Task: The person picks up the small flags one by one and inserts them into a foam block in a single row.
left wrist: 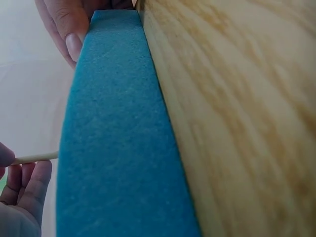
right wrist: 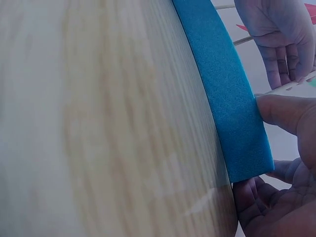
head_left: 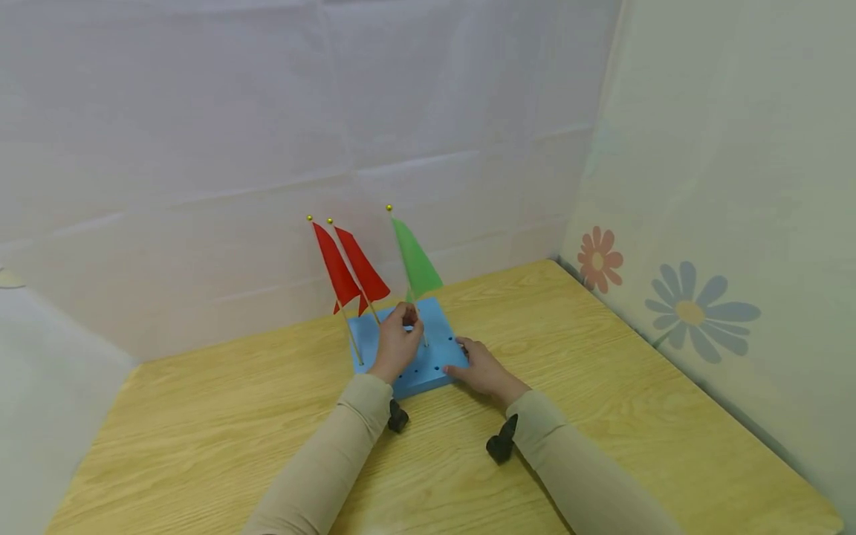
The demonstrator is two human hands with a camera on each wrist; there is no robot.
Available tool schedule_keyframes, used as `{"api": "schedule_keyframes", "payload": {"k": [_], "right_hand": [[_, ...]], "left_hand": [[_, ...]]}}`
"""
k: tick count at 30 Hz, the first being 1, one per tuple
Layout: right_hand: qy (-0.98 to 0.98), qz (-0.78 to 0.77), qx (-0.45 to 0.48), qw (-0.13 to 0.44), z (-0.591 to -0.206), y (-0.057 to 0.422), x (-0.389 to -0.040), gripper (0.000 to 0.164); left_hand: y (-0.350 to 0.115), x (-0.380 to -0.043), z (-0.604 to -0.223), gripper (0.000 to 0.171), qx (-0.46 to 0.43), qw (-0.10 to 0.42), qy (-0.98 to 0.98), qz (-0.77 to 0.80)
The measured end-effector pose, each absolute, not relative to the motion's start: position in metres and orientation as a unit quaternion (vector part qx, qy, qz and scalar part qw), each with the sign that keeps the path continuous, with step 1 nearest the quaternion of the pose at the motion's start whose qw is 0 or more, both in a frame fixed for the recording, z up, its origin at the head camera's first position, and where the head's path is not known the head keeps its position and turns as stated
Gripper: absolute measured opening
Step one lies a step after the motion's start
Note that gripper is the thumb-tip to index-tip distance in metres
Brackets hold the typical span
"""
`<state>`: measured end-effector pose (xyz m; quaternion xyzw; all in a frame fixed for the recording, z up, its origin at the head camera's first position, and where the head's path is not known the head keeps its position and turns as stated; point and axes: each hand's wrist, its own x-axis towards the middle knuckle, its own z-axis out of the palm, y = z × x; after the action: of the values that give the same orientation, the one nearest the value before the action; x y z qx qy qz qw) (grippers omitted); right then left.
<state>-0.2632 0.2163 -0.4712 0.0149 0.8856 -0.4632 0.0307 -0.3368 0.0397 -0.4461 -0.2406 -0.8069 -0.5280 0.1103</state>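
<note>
A blue foam block (head_left: 438,321) with several small holes in its top lies flat on the table. My left hand (head_left: 399,340) is over it, pinching the thin wooden stick (left wrist: 37,158) of a green flag (head_left: 416,260) between thumb and fingers. That stick stands in the block, leaning slightly, with a gold ball at its tip. At the block's right front corner, my right hand (head_left: 484,369) grips the edge, thumb (right wrist: 281,109) on the top and fingers around the side. Two red flags, one farther left (head_left: 334,267) and one nearer the green (head_left: 361,261), stand on sticks in the block's left part.
The wooden table (head_left: 267,416) carries the block near its back edge. Behind it hangs a pale wall covering (head_left: 234,148). On the right wall are printed a red flower (head_left: 600,260) and a grey-blue flower (head_left: 702,312). Dark wrist cameras (head_left: 501,442) sit below both cuffs.
</note>
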Motion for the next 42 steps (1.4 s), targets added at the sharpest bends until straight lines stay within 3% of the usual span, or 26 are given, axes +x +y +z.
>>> {"api": "schedule_keyframes", "payload": {"k": [17, 31, 37, 42], "right_hand": [[0.885, -0.465, 0.007, 0.03, -0.473, 0.217, -0.265, 0.073], [0.882, -0.47, 0.009, 0.032, -0.471, 0.215, -0.264, 0.073], [0.88, -0.474, 0.003, 0.033, -0.475, 0.215, -0.264, 0.074], [0.882, -0.47, -0.007, 0.027, -0.474, 0.219, -0.263, 0.074]], "left_hand": [[0.04, -0.336, -0.453, 0.011, -0.246, 0.103, -0.815, -0.514], [0.037, -0.338, -0.451, 0.014, -0.242, 0.064, -0.833, -0.493], [0.032, -0.332, -0.452, 0.022, -0.218, 0.037, -0.838, -0.499], [0.029, -0.322, -0.445, 0.04, -0.207, -0.006, -0.83, -0.519]]}}
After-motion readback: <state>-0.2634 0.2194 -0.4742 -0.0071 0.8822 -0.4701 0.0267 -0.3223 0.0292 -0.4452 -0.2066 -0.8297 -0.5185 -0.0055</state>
